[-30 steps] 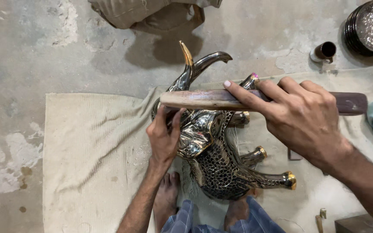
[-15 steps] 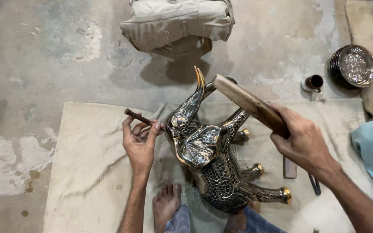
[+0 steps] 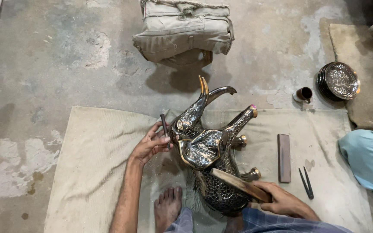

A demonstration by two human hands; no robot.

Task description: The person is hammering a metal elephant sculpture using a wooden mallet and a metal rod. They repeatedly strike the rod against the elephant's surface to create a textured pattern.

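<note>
A: Landmark first. What's the biggest thing down there?

B: Cloth mat [image 3: 96, 172], pale, spread on the concrete floor [image 3: 44, 64]. On it, near centre, lies the metal elephant figure [image 3: 208, 159], on its side, trunk and gold-tipped tusks pointing away from the person, legs sticking out to the right. Dark patterned body, polished ear facing up.

A: Next down in size?

B: Beyond the elephant, off the mat, a khaki canvas bag [image 3: 182, 30]. Far right of the elephant, a fold of light blue cloth [image 3: 365, 159] at the mat's edge. Up and right of the elephant, a stack of engraved metal plates [image 3: 338, 81], a small dark cup [image 3: 304, 94] just beside it.

A: Hands?

B: Left hand [image 3: 152, 144] just left of the elephant's head, fingers pinched together on a thin dark punch [image 3: 165, 125], which stands nearly upright beside the head. Right hand [image 3: 283, 202] at the elephant's rump end, fingers closed around a wooden mallet [image 3: 238, 184]; its far end rests across the elephant's flank.

A: Small items?

B: Right of the elephant's legs, a flat brown block [image 3: 284, 157] on the mat. Further right, dark tweezers [image 3: 306, 183]. A bare foot [image 3: 168, 206] just below and left of the elephant.
</note>
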